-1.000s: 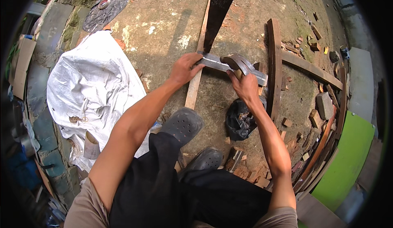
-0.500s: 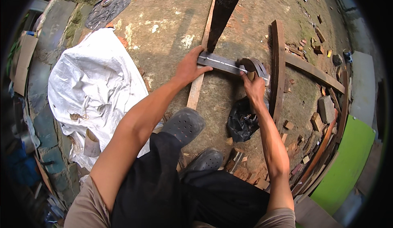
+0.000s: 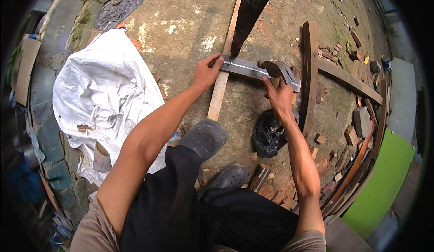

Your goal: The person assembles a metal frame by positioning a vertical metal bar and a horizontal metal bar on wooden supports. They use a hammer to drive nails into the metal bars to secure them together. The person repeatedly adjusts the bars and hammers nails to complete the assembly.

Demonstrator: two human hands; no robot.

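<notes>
My left hand [image 3: 207,72] presses down on the near end of a flat grey metal strip [image 3: 246,68] that lies across a long pale wooden plank [image 3: 222,84] on the dirt ground. A claw hammer [image 3: 276,69] is gripped in my right hand [image 3: 280,97], and its metal head rests on the strip's right part. A dark board [image 3: 251,8] leans in from above and meets the strip near its left end. My grey clogs [image 3: 205,136] stand just below the plank.
A white woven sack [image 3: 101,98] spreads at the left. A black plastic bag [image 3: 267,134] lies below my right hand. Dark curved wooden beams [image 3: 310,75] and brick rubble [image 3: 361,121] fill the right side, by a green panel [image 3: 384,179].
The hammer head has come down from the strip's far right end to rest on the strip, closer to my left hand. My left hand has stayed on the strip's end.
</notes>
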